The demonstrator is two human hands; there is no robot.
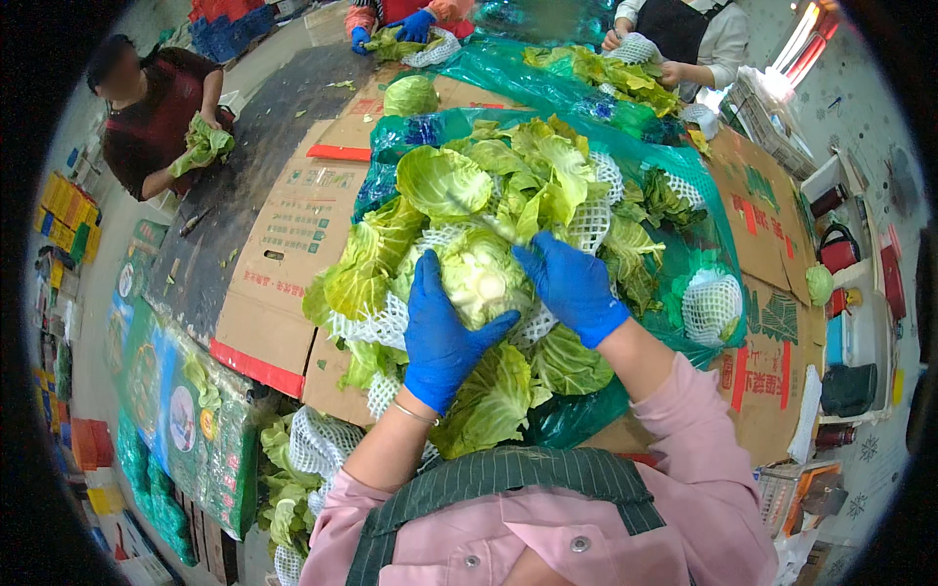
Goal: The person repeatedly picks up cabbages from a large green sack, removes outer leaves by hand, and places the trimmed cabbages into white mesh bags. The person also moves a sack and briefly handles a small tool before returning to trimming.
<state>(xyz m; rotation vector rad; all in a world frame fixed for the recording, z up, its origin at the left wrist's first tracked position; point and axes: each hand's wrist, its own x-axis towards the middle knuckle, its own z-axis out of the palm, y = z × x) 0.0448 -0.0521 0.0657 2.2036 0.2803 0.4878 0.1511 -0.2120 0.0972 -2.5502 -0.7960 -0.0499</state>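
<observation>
A pale green cabbage head sits stem end up among loose leaves and white foam netting. My left hand, in a blue glove, cups its left and near side, thumb spread across the front. On the right, my blue-gloved right hand has curled fingers close to the cabbage's upper right edge. From those fingers a thin, blurred blade, apparently a knife, points up and left; its grip is hidden. Large outer leaves lie beyond the head. White foam netting shows beneath and beside it.
Green plastic film and flattened cardboard cover the table. A whole cabbage stands at the far side, and a netted one lies right. A small tool rests on the dark tabletop at left. Three people handle leafy cabbages around the table.
</observation>
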